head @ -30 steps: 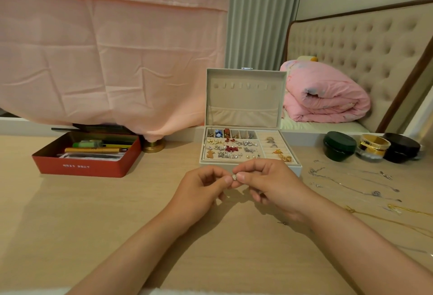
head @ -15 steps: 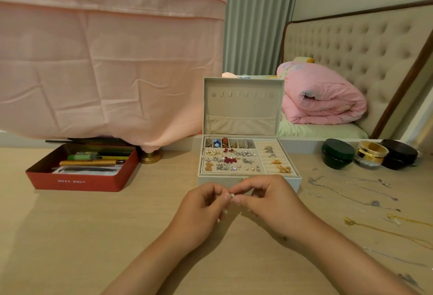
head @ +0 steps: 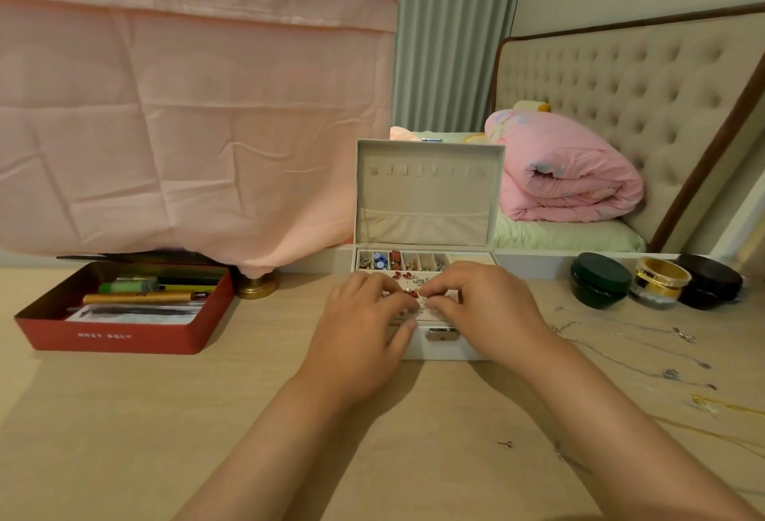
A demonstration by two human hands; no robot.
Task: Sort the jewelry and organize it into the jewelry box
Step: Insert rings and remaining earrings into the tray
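Above the jewelry box's (head: 430, 197) front edge the left hand (head: 364, 326) and right hand (head: 488, 309) meet — fingers (head: 445, 303) of both pinch one small silver piece (head: 422, 304); necklaces (head: 669, 374) lie nearby, rightward.

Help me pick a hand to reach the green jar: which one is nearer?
Right. The right hand is over the jewelry box, left of the green jar. The left hand is farther left, beyond the right. Both pinch a small silver piece.
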